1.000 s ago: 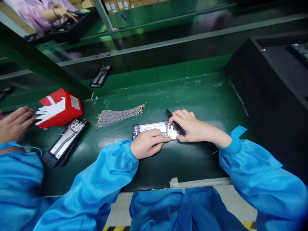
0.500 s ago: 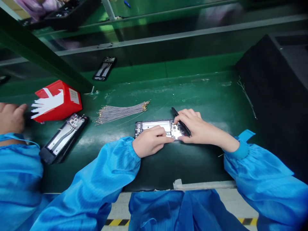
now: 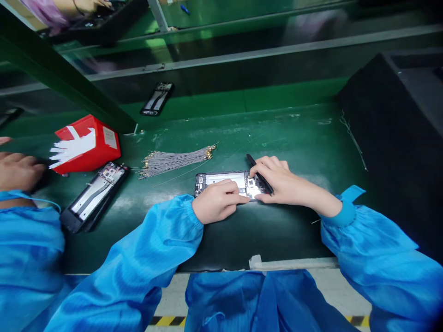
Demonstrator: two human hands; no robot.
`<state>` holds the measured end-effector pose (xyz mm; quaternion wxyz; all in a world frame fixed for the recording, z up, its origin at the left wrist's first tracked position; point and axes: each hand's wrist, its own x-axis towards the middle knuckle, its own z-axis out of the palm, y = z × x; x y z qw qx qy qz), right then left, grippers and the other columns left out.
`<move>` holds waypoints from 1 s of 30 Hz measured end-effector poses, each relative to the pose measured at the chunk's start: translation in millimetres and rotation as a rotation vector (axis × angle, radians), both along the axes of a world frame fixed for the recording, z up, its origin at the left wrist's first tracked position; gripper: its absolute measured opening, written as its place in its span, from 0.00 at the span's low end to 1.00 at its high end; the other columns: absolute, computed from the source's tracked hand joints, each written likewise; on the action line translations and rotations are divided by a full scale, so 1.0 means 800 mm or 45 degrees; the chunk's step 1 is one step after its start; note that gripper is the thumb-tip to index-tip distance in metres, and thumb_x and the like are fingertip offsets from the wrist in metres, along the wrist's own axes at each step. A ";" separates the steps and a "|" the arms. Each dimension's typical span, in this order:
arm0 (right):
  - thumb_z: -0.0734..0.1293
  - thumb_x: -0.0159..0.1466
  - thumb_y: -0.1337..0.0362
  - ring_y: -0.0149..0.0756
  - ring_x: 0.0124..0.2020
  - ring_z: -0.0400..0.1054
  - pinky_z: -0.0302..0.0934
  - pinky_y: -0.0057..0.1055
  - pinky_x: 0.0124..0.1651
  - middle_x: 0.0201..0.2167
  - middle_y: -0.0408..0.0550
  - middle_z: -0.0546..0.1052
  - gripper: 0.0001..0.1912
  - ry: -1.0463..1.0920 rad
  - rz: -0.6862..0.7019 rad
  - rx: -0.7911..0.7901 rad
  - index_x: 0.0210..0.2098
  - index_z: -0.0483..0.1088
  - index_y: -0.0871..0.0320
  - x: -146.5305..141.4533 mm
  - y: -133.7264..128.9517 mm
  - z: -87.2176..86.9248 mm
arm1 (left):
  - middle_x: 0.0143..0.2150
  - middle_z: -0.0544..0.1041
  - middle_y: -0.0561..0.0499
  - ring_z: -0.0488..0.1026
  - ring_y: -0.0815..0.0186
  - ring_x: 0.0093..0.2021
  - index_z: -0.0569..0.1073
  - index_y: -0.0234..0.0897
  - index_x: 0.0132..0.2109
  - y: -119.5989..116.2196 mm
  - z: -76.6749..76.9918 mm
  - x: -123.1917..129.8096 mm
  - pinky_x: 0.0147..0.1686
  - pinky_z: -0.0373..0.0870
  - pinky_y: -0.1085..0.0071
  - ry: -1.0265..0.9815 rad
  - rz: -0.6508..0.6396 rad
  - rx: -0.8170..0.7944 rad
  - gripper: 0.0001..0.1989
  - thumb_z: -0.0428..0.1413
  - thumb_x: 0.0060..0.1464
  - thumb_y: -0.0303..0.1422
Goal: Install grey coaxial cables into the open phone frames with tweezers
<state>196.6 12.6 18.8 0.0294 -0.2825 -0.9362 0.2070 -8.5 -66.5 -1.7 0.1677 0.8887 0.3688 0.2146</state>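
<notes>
An opened phone lies flat on the green bench in front of me, with its silver battery bay and white circuit board showing. My left hand rests over its lower edge, fingers curled and index fingertip pressed near the board. My right hand is at the phone's right end, with thumb and index touching the board area. A slim black pen-shaped tool is held in that hand, slanting across the board. Whatever lies under the fingertips is too small to make out. Behind the phone is a bundle of thin grey cables with gold ends.
Stacked opened phones lie to the left, beside a red box of white strips. Another opened phone sits farther back. A co-worker's hand is at the far left. A black box stands at right.
The view has shifted slightly, and the co-worker's hand at the left has moved a little. My hands, the black tool and the phone stay practically in place.
</notes>
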 end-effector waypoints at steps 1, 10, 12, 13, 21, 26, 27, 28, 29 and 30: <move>0.63 0.53 0.59 0.45 0.43 0.54 0.50 0.39 0.41 0.42 0.51 0.61 0.17 0.007 0.004 -0.010 0.41 0.58 0.53 0.000 0.000 0.000 | 0.30 0.67 0.50 0.64 0.69 0.31 0.73 0.38 0.42 0.000 0.000 0.000 0.34 0.65 0.74 0.007 0.002 -0.005 0.15 0.44 0.53 0.25; 0.64 0.50 0.63 0.45 0.41 0.54 0.50 0.38 0.39 0.41 0.51 0.62 0.18 -0.059 -0.016 0.013 0.40 0.58 0.54 -0.005 -0.002 0.002 | 0.30 0.66 0.50 0.63 0.68 0.31 0.72 0.38 0.43 0.001 0.000 0.002 0.35 0.65 0.72 0.108 -0.006 0.050 0.15 0.43 0.54 0.26; 0.63 0.50 0.63 0.44 0.42 0.54 0.50 0.38 0.40 0.41 0.50 0.61 0.18 -0.061 -0.010 0.021 0.40 0.58 0.54 -0.005 -0.002 0.001 | 0.30 0.66 0.50 0.63 0.67 0.32 0.73 0.39 0.42 0.001 0.000 0.003 0.35 0.64 0.73 0.130 0.005 0.064 0.15 0.43 0.54 0.26; 0.63 0.50 0.63 0.44 0.42 0.54 0.50 0.39 0.40 0.42 0.50 0.61 0.18 -0.055 -0.006 0.019 0.41 0.58 0.54 -0.004 -0.001 0.001 | 0.30 0.67 0.50 0.63 0.67 0.32 0.73 0.39 0.42 0.001 0.000 0.003 0.35 0.64 0.73 0.135 0.010 0.064 0.15 0.43 0.54 0.26; 0.64 0.53 0.57 0.45 0.44 0.54 0.51 0.41 0.42 0.42 0.51 0.61 0.18 -0.020 0.023 -0.037 0.41 0.58 0.54 0.001 0.006 -0.001 | 0.33 0.70 0.49 0.66 0.67 0.35 0.71 0.34 0.42 0.000 0.002 0.002 0.38 0.64 0.73 0.077 0.031 -0.048 0.13 0.45 0.53 0.25; 0.64 0.52 0.60 0.45 0.43 0.54 0.51 0.41 0.42 0.42 0.50 0.62 0.18 -0.079 0.021 0.011 0.41 0.58 0.54 -0.003 0.003 0.002 | 0.34 0.70 0.49 0.66 0.67 0.36 0.71 0.35 0.41 0.002 0.005 -0.003 0.39 0.64 0.74 0.099 -0.004 -0.079 0.12 0.45 0.54 0.25; 0.64 0.51 0.60 0.45 0.43 0.54 0.51 0.40 0.41 0.42 0.50 0.62 0.18 -0.097 0.019 0.026 0.41 0.58 0.54 -0.004 0.002 0.002 | 0.34 0.70 0.49 0.66 0.67 0.36 0.71 0.35 0.42 0.003 0.005 -0.004 0.39 0.64 0.74 0.106 -0.013 -0.075 0.13 0.45 0.54 0.25; 0.64 0.50 0.61 0.45 0.43 0.54 0.51 0.40 0.41 0.42 0.50 0.62 0.18 -0.112 0.016 0.038 0.41 0.58 0.54 -0.005 0.001 0.003 | 0.34 0.70 0.49 0.66 0.67 0.36 0.71 0.35 0.42 0.003 0.004 -0.004 0.39 0.64 0.74 0.108 -0.017 -0.069 0.13 0.45 0.54 0.25; 0.64 0.49 0.62 0.45 0.43 0.55 0.51 0.39 0.40 0.42 0.50 0.62 0.19 -0.120 0.012 0.045 0.40 0.59 0.54 -0.006 0.000 0.003 | 0.34 0.70 0.49 0.66 0.67 0.35 0.71 0.35 0.42 0.003 0.003 -0.005 0.38 0.64 0.74 0.101 -0.017 -0.064 0.13 0.45 0.54 0.25; 0.64 0.49 0.62 0.45 0.43 0.54 0.51 0.39 0.40 0.42 0.50 0.62 0.19 -0.124 0.008 0.048 0.40 0.59 0.54 -0.007 0.000 0.003 | 0.33 0.70 0.49 0.66 0.67 0.35 0.72 0.35 0.41 0.003 0.002 -0.005 0.38 0.64 0.74 0.085 -0.012 -0.063 0.13 0.45 0.53 0.24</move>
